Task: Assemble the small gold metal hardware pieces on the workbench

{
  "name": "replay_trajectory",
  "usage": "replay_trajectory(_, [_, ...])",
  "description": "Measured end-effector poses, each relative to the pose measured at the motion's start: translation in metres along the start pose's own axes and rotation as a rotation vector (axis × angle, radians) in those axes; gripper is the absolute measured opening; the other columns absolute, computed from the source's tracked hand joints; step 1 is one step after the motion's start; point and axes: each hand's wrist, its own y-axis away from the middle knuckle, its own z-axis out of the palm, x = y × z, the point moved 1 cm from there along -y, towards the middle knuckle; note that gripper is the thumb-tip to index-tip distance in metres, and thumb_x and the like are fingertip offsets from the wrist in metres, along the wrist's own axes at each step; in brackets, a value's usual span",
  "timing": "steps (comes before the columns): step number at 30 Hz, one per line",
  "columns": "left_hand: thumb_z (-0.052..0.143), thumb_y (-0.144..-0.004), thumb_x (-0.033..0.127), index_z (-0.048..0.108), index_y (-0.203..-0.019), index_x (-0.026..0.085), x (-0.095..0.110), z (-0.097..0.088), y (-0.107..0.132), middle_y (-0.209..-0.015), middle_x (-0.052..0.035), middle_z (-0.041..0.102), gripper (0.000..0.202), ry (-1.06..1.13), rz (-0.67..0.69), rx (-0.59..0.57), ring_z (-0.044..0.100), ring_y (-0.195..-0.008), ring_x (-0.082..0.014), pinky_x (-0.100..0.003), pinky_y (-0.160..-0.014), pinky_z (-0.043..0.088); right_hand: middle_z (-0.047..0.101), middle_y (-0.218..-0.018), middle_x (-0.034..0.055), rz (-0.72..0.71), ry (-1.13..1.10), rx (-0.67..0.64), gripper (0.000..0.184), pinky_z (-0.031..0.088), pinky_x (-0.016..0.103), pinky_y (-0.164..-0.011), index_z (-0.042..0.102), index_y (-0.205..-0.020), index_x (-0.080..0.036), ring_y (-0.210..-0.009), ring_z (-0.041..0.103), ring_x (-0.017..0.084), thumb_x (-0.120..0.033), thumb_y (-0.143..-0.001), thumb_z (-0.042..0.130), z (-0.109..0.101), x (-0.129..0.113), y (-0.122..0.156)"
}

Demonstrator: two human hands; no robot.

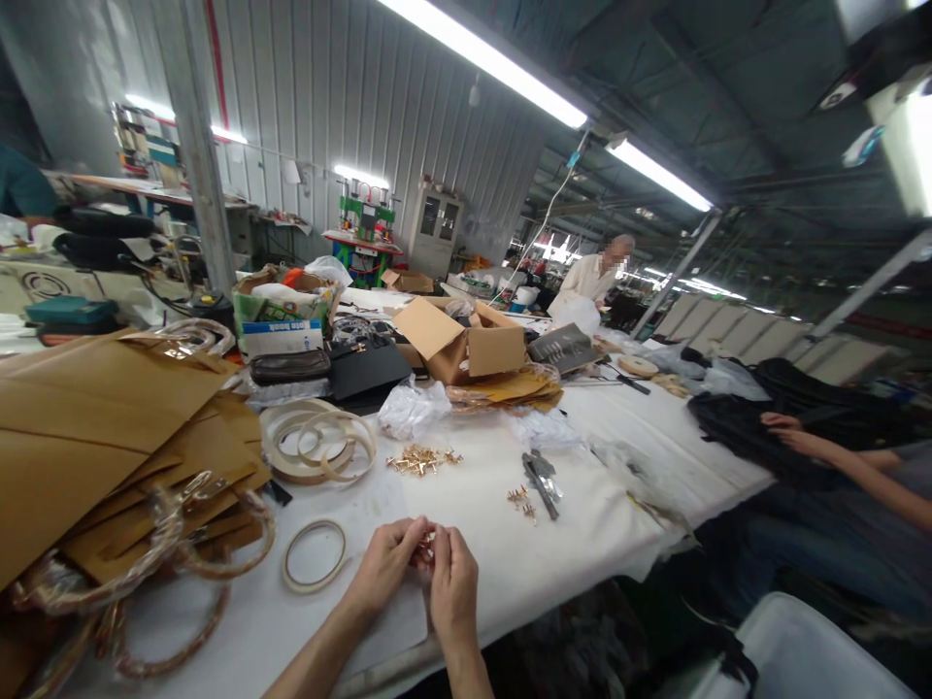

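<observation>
My left hand (387, 565) and my right hand (455, 582) meet over the front of the white-covered table (495, 573). Their fingertips pinch a small gold-coloured metal piece (423, 553) between them; its exact shape is mostly hidden by the fingers. Just beyond lies a pile of small gold metal fittings (422, 460). A smaller group of metal fittings (522, 502) sits to the right, beside a dark narrow tool or strip (540, 483) with crumpled clear plastic. Left of my hands rests a roll of tape (316, 555), flat on the table.
Larger tape rolls (295, 442) and brown paper sheets (146, 408) with plastic-wrapped ring handles (211, 563) crowd the left. An open cardboard box (495, 349) stands behind. At right, a co-worker's hands (797, 434) touch black material (735, 427); another person (586, 277) stands farther back.
</observation>
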Motion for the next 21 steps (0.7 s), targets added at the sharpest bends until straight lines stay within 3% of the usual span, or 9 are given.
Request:
replay_trajectory(3, [0.048, -0.098, 0.068, 0.077, -0.104, 0.010, -0.001, 0.001, 0.000, -0.078, -0.0094, 0.072, 0.066, 0.010, -0.014, 0.004, 0.064, -0.069, -0.0204, -0.030, -0.066, 0.052, 0.067, -0.076, 0.0026, 0.035, -0.030, 0.061, 0.048, 0.049, 0.027, -0.070, 0.061, -0.080, -0.023, -0.071, 0.061, 0.018, -0.060, -0.103, 0.042, -0.003, 0.002, -0.001])
replay_trajectory(5, [0.049, -0.096, 0.072, 0.077, -0.106, 0.011, -0.001, 0.001, 0.000, -0.083, -0.0103, 0.073, 0.068, 0.037, -0.024, 0.051, 0.065, -0.072, -0.0211, -0.031, -0.066, 0.053, 0.061, -0.070, 0.0009, 0.096, -0.099, 0.115, 0.051, 0.046, 0.027, -0.063, 0.060, -0.077, -0.023, -0.064, 0.055, 0.016, -0.065, -0.100, 0.045, -0.003, 0.005, -0.001])
replay_trajectory(8, [0.053, -0.091, 0.075, 0.077, -0.107, 0.011, -0.002, -0.001, -0.001, -0.089, -0.0110, 0.073, 0.070, 0.062, -0.039, 0.128, 0.065, -0.073, -0.0214, -0.031, -0.066, 0.054, 0.044, -0.058, -0.0054, 0.228, -0.328, 0.160, 0.056, 0.034, 0.024, -0.047, 0.051, -0.070, -0.023, -0.050, 0.038, 0.012, -0.073, -0.095, 0.048, -0.002, 0.011, -0.006])
replay_trajectory(11, [0.057, -0.088, 0.077, 0.076, -0.108, 0.012, -0.007, -0.001, -0.004, -0.087, -0.0102, 0.072, 0.070, 0.050, -0.055, 0.147, 0.064, -0.072, -0.0211, -0.030, -0.063, 0.053, 0.034, -0.058, -0.0085, 0.307, -0.558, 0.258, 0.056, 0.025, 0.022, -0.044, 0.042, -0.068, -0.023, -0.046, 0.028, 0.008, -0.073, -0.094, 0.050, -0.011, 0.019, -0.019])
replay_trajectory(13, [0.057, -0.087, 0.078, 0.077, -0.108, 0.013, -0.008, -0.001, -0.005, -0.087, -0.0101, 0.072, 0.071, 0.028, -0.059, 0.146, 0.064, -0.072, -0.0211, -0.030, -0.061, 0.053, 0.040, -0.062, -0.0072, 0.290, -0.569, 0.409, 0.053, 0.029, 0.022, -0.046, 0.046, -0.072, -0.023, -0.049, 0.034, 0.009, -0.071, -0.093, 0.051, -0.031, 0.027, -0.030])
replay_trajectory(16, [0.058, -0.086, 0.078, 0.077, -0.106, 0.014, -0.008, 0.001, -0.005, -0.086, -0.0103, 0.072, 0.070, -0.002, -0.049, 0.143, 0.064, -0.072, -0.0219, -0.030, -0.061, 0.053, 0.054, -0.072, -0.0017, 0.225, -0.331, 0.658, 0.056, 0.042, 0.025, -0.052, 0.058, -0.084, -0.021, -0.057, 0.050, 0.013, -0.076, -0.089, 0.049, -0.079, 0.045, -0.049])
replay_trajectory(21, [0.055, -0.090, 0.074, 0.075, -0.109, 0.015, -0.007, 0.003, -0.003, -0.085, -0.0088, 0.071, 0.065, -0.064, -0.041, 0.096, 0.063, -0.072, -0.0214, -0.030, -0.062, 0.052, 0.061, -0.067, 0.0006, 0.181, -0.100, 0.724, 0.059, 0.047, 0.028, -0.060, 0.066, -0.088, -0.019, -0.064, 0.057, 0.018, -0.077, -0.080, 0.059, -0.158, 0.072, -0.079])
